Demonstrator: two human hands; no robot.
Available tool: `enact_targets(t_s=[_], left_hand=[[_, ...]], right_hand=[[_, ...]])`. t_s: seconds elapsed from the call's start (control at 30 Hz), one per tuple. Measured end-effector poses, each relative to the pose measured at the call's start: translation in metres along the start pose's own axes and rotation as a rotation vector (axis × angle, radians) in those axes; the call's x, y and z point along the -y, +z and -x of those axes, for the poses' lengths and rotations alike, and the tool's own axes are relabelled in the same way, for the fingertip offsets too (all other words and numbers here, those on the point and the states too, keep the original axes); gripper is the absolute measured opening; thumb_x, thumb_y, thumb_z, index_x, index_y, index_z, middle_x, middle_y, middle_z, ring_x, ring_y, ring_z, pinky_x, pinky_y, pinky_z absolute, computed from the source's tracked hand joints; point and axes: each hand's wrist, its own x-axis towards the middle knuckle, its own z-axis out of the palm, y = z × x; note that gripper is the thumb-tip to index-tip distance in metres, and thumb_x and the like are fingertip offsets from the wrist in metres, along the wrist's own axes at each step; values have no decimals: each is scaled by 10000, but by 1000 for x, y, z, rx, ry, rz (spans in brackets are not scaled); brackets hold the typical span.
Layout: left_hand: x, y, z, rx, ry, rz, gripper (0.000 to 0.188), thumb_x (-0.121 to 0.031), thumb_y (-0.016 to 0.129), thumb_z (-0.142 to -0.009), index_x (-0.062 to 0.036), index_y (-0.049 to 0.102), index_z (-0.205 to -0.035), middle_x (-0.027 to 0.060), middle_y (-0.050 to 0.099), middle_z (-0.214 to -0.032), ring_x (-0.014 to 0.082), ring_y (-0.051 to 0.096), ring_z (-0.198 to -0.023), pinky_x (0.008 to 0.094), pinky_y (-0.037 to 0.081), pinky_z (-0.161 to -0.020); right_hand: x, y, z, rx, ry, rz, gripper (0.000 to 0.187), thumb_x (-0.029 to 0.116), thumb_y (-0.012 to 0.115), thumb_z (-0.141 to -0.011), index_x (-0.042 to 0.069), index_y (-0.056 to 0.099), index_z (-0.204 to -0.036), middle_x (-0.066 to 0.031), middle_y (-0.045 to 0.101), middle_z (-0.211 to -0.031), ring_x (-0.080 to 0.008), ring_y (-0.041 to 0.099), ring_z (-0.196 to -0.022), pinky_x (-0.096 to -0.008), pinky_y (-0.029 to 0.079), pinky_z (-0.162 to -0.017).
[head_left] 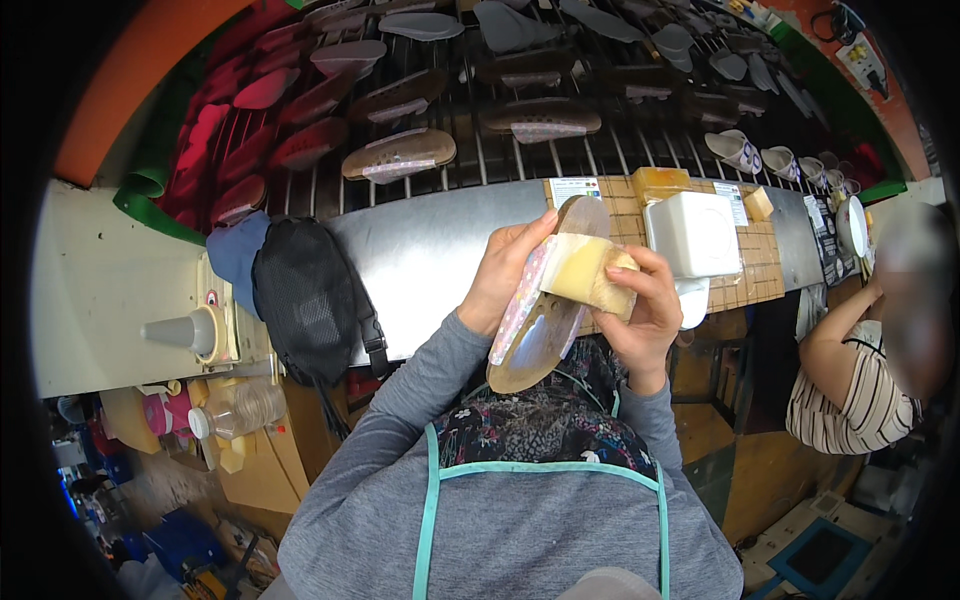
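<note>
In front of my chest, a brown, sole-shaped shoe last [532,352] is held tilted, with a pink patterned strip of upper [517,312] along its left side. My left hand [497,272] is closed around that left edge, the thumb near the top. My right hand [648,308] grips a yellow sponge block [588,274] between thumb and fingers. The sponge lies against the middle of the last, hiding part of it. A pale band [562,250] shows at the sponge's left end; I cannot tell which piece it belongs to.
Beyond the metal tabletop [430,235], a rack holds several rows of lasts and soles [400,155]. A white container [692,235] stands on a tan grid board [765,265] at right. At left lies a black mesh bag [305,290]. Another person [850,370] is at the far right.
</note>
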Motion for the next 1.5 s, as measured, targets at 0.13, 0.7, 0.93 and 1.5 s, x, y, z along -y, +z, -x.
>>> enact_targets(t_s=[0.13,0.7,0.93,1.5], left_hand=[[-1,6,-2,-9,26,-38,334,-311,556,-957,-7,669,-877,20,657,-785,54,586,-652,208,466,-586],[-11,40,-49,-148,200,-46,309,-328,625,-908,-32,661,-825,-10,625,-696,49,543,-549,199,426,-509],[-21,38,-61,-339,477,40,352,-336,583,-937,-55,651,-736,-29,579,-614,48,518,-505,198,404,-469],[-33,-4,-48,-295,550,199,401,-432,521,-940,-46,629,-937,29,633,-754,88,609,-618,231,512,-555]], right_hand=[[-2,-6,-2,29,-24,-4,442,-48,718,-582,72,683,-1006,-136,601,-1097,-258,614,-984,-335,508,-823],[0,-20,21,175,-44,-103,433,-17,701,-536,87,704,-956,-118,636,-1035,-254,614,-921,-340,480,-805],[4,-14,36,49,116,-125,442,-13,742,-556,61,686,-988,-128,618,-1038,-238,606,-946,-316,477,-817],[11,17,25,-59,-114,240,521,22,810,-547,86,645,-1036,-84,549,-950,-222,577,-837,-305,487,-697]])
